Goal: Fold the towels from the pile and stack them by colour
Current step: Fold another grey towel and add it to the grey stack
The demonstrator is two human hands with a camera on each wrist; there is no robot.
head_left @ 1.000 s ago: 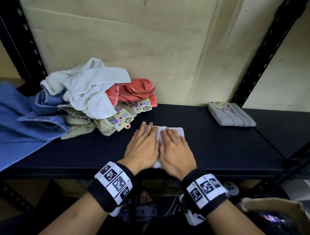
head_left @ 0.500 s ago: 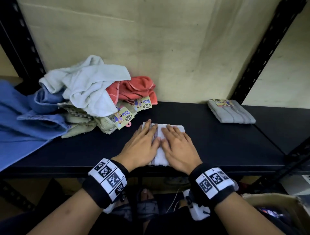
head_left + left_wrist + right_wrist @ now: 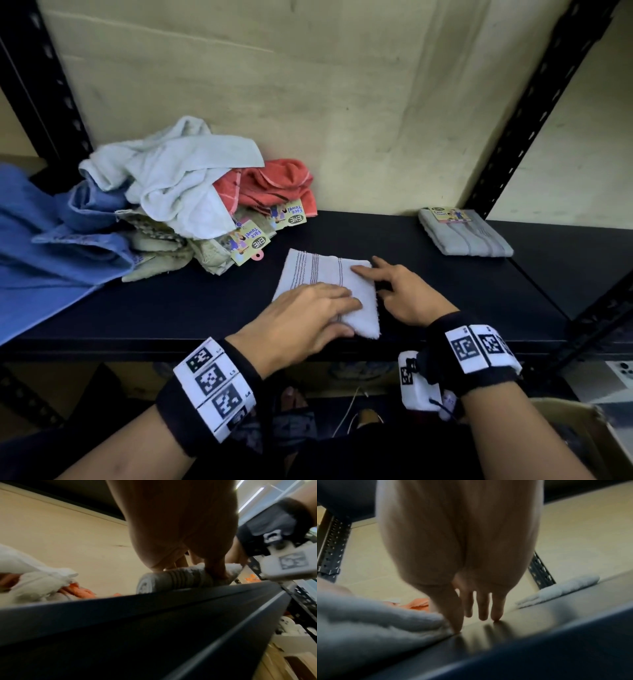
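A folded white towel point(image 3: 318, 277) with thin stripes lies on the black shelf point(image 3: 445, 301) near its front edge. My left hand point(image 3: 342, 308) lies flat across the towel's near part, fingers pointing right, thumb along the near edge. In the left wrist view the thumb point(image 3: 214, 569) presses the towel point(image 3: 171, 580) down. My right hand point(image 3: 380, 277) sits at the towel's right side, its index finger on the far right corner. In the right wrist view its straight fingertips point(image 3: 482, 614) touch the shelf point(image 3: 547, 628) beside the towel point(image 3: 376, 622).
An unfolded pile lies at the back left: a pale white towel point(image 3: 178, 178), a coral one point(image 3: 274, 185), beige ones point(image 3: 164, 246) with paper tags and blue cloth point(image 3: 51, 233). A folded grey towel point(image 3: 466, 233) lies at the back right. Black uprights point(image 3: 534, 113) frame the shelf.
Both hands lay side by side on the towel. The left hand has turned across its near part. The right hand has slid off to its right edge, uncovering the far half.
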